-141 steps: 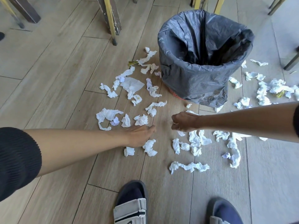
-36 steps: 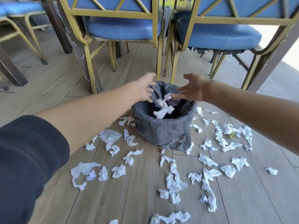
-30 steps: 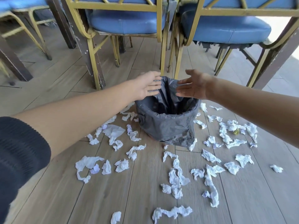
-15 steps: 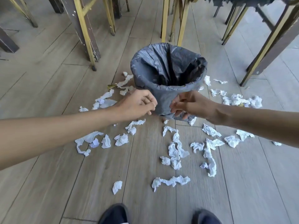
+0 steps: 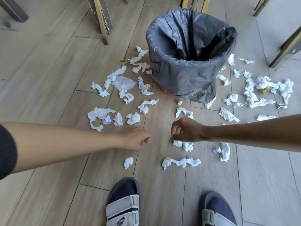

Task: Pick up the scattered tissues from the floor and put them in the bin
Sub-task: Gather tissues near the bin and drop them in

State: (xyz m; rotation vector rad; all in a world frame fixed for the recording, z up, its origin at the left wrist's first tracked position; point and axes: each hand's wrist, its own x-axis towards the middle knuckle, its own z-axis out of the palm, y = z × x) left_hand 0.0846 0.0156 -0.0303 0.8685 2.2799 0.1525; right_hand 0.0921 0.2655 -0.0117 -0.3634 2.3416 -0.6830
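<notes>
Several crumpled white tissues lie on the wooden floor around a bin point(image 5: 187, 79) lined with a grey plastic bag. My left hand point(image 5: 136, 139) hovers low over bare floor with its fingers curled and nothing visible in them; one small tissue point(image 5: 128, 162) lies just below it. My right hand point(image 5: 185, 130) is curled into a fist directly over a strip of tissues point(image 5: 184, 145), its fingertips at the strip's upper end. Whether they grip it is hidden. A long twisted tissue point(image 5: 181, 162) lies nearer my feet.
My two feet in sandals point(image 5: 123, 204) stand at the bottom of the view. Yellow chair legs point(image 5: 101, 18) stand behind and left of the bin, more legs point(image 5: 286, 46) at the right. A thick patch of tissues point(image 5: 260, 90) lies right of the bin.
Both hands let tissues fall into the bin, then came back down from its rim to the floor in front of it. My view tilted down from the chairs to the floor.
</notes>
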